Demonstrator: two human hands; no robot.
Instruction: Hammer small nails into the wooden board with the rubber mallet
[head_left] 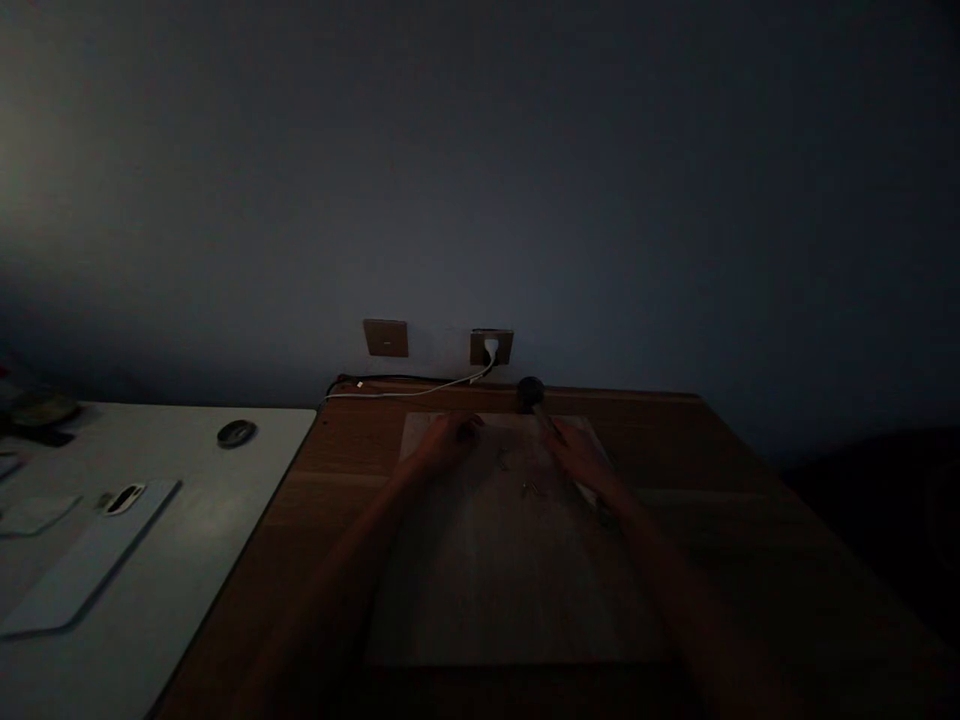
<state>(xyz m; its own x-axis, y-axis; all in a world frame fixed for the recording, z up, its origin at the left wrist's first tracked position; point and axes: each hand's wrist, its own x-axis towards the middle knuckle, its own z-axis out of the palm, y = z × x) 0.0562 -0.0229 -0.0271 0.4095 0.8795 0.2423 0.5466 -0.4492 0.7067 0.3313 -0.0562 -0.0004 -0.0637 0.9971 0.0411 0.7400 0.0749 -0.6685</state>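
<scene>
The scene is very dark. A pale wooden board (495,570) lies on a brown wooden table (720,500). My left hand (448,440) rests on the board's far left part, fingers curled down near its far edge. My right hand (574,452) grips the handle of a hammer whose dark head (530,393) sits beyond the board's far edge. A few small nails (531,488) lie on the board between my hands. Whether my left hand pinches anything is too dark to tell.
A white table (187,530) adjoins on the left, carrying a dark round object (236,433), a phone (124,498) on a flat pale pad, and dim items at far left. Two wall plates (386,338) sit on the wall, one with a white plug (491,349) and cable.
</scene>
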